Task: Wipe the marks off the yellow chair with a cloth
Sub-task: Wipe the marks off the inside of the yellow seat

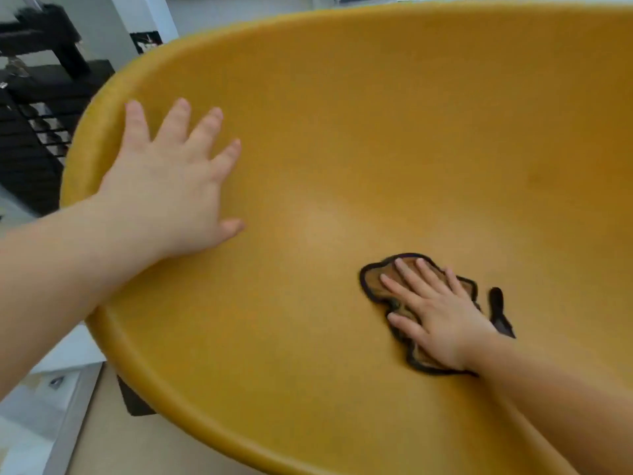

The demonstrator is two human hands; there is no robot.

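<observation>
Pale floor (113, 437) under rounded yellow plastic chair (342, 138). Left hand (171, 186) flat, fingers spread, on its side wall; right hand (435, 313) flat, pressing brown black-edged cloth (375, 281) into seat.

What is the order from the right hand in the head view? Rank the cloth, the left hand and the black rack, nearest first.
1. Cloth: directly under the right hand, pressed flat on the yellow chair.
2. Left hand: across the seat, flat by the chair's left rim.
3. Black rack: beyond that rim, outside the chair.
</observation>
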